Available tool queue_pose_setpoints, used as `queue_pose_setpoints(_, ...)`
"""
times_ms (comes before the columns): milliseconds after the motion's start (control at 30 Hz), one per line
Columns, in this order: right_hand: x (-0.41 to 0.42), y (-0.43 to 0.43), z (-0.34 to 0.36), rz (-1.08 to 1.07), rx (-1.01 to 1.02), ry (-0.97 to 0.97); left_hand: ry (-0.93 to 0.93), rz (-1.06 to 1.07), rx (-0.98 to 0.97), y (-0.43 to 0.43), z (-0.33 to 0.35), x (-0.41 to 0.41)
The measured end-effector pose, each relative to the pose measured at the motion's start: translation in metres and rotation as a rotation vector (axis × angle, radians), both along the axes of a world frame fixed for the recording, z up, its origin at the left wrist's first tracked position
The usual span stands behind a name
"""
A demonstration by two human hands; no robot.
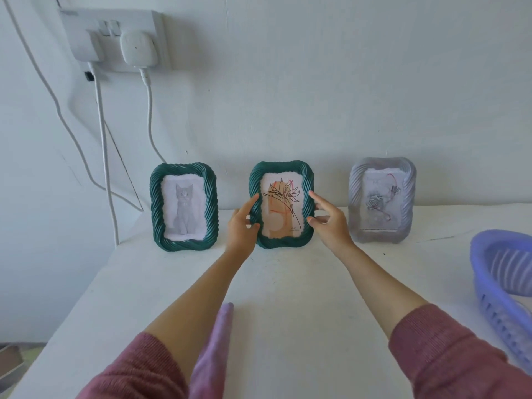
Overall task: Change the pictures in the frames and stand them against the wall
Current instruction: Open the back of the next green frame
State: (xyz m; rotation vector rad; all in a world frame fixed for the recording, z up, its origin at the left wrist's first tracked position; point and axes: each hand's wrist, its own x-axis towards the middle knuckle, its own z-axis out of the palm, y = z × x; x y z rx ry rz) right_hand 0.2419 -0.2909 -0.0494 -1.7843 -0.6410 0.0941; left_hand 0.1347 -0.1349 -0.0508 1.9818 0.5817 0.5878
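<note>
While both arms reach forward over the white surface (288, 312), three frames stand in a row at its far edge by the wall (316, 96). Head view only: middle green frame (281, 204) upright, showing a line-drawn flower on an orange-toned print, set between the two hands. Left hand (241, 226) at the frame's left border, fingers (250, 204) loosely curled and partly spread, index tip and thumb touching the twisted green edge; no firm clamp visible. Right hand (328, 223) at the right border, fingers (318, 201) spread wide, upper fingertip at the frame's inner right edge, thumb tip near the lower right side; whether it actually presses the frame cannot be told. Left green frame (183, 207) with a grey cat picture stands apart to the left, untouched. Lilac frame (382, 200) with a rose picture stands to the right, just beyond the right hand, also untouched. Whether the frames lean on the wall or stand clear of it cannot be told. Purple basket (502, 283) at the right edge of the surface, partly cut off. Pink sleeves (449, 349) pushed up on both forearms. Pale purple strip (213, 352) lies low centre between the arms, blurred. Wall socket (115, 38) upper left with two white plugs, cables (105, 156) hanging down behind the surface.
</note>
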Motion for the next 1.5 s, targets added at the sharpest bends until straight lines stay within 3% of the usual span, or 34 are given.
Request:
queue_pose_setpoints(267, -0.023, -0.047, 0.024, 0.108, 0.134, 0.176, -0.075, -0.026, -0.069, -0.032, 0.013, -0.031)
queue_pose_setpoints(467, -0.059, -0.1, 0.059, 0.131, 0.173, 0.222, 0.009, -0.162, -0.328, -0.071, 0.028, -0.061)
queue_pose_setpoints(600, -0.084, -0.124, 0.096, 0.127, -0.036, 0.095, 0.218, -0.206, -0.229, -0.106, 0.048, -0.071)
queue_pose_setpoints(667, -0.097, -0.128, 0.107, 0.096, -0.255, -0.056, 0.195, -0.201, -0.23, -0.124, 0.06, -0.073)
queue_pose_setpoints(800, -0.124, -0.124, 0.108, 0.131, -0.622, -0.208, 0.107, -0.225, -0.47, -0.15, 0.084, -0.076)
queue_pose_setpoints(900, -0.145, -0.118, 0.099, 0.194, -0.602, -0.178, 0.087, -0.194, -0.527, -0.158, 0.084, -0.08)
queue_pose_setpoints(1067, -0.159, -0.121, 0.093, 0.281, -0.49, -0.148, 0.112, -0.113, -0.474, -0.156, 0.067, -0.091)
queue_pose_setpoints(1167, -0.153, -0.137, 0.093, 0.159, -0.381, -0.201, 0.16, -0.072, -0.416, -0.15, 0.048, -0.097)
queue_pose_setpoints(1233, -0.144, -0.149, 0.083, 0.098, -0.433, -0.192, 0.219, -0.036, -0.336, -0.147, 0.03, -0.099)
queue_pose_setpoints(1367, -0.14, -0.157, 0.035, 0.178, -0.66, -0.041, 0.307, 0.008, -0.217, -0.146, 0.001, -0.103)
queue_pose_setpoints(1500, -0.141, -0.154, -0.001, 0.185, -0.637, -0.001, 0.383, 0.013, -0.037, -0.147, -0.013, -0.106)
